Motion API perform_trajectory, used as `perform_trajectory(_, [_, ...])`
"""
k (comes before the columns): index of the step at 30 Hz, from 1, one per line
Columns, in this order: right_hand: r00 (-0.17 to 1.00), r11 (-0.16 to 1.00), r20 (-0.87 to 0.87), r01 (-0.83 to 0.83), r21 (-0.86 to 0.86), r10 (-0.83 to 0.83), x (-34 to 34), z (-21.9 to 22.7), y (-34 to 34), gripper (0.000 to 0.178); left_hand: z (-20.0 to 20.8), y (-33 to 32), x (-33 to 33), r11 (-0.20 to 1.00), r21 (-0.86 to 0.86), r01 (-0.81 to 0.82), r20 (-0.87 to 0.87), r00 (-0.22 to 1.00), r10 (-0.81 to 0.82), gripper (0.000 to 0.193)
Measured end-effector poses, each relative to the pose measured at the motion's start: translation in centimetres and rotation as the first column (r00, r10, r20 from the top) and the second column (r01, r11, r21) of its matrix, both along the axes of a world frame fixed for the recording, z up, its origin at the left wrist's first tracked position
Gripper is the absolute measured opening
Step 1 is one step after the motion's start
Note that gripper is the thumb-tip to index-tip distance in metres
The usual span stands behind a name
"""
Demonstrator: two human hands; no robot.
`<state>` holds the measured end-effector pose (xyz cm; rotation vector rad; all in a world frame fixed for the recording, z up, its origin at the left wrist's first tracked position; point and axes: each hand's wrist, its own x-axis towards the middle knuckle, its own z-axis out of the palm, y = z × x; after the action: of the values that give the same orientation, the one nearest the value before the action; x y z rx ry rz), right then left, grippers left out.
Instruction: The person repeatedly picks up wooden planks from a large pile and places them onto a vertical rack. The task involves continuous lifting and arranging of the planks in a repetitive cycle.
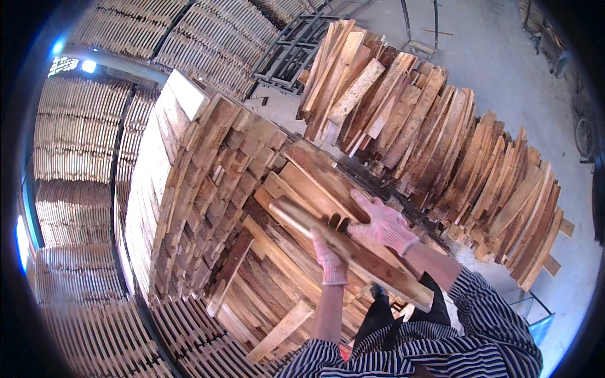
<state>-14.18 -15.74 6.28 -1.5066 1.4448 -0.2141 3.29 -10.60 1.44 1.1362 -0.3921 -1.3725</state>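
Observation:
A long brown wooden board lies slanted in front of me, its near end toward my legs. My left hand, in a pale pink work glove, is closed around it, with dark fingertips showing at its far edge. My right hand, gloved alike, lies just beyond that board. Its fingers and thumb are spread over a second wide board on the stack; its palm side is hidden. More boards lie side by side beneath my hands.
A tall, tight stack of planks rises at the left. Beyond my right hand stands a long row of rough planks. Slatted wood piles line the left side. Grey concrete floor lies at the far right, near a metal frame.

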Motion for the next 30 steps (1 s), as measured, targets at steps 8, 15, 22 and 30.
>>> perform_trajectory(8, [0.989,0.912,-0.138,-0.015,-0.410,-0.045,9.7,-8.7,0.8,0.071,-1.1,1.6,6.9,0.972,0.152,-0.181,0.148,0.976,0.159,0.077])
perform_trajectory(15, [0.975,0.968,0.188,-0.071,-0.240,0.118,6.7,-3.1,4.0,0.087,-4.7,-2.6,7.2,0.983,0.182,-0.007,0.362,0.930,-0.060,0.076])
perform_trajectory(22, [0.948,0.913,-0.314,-0.085,-0.399,-0.049,5.9,-9.4,-3.5,0.059,-7.3,-5.7,9.6,0.872,0.318,0.371,0.946,-0.187,-0.266,0.085])
perform_trajectory(30, [0.964,0.932,-0.228,0.044,-0.361,-0.134,3.7,-11.7,-4.0,0.051,-3.0,-22.7,-1.4,0.862,-0.025,0.506,0.970,0.219,-0.101,0.088])
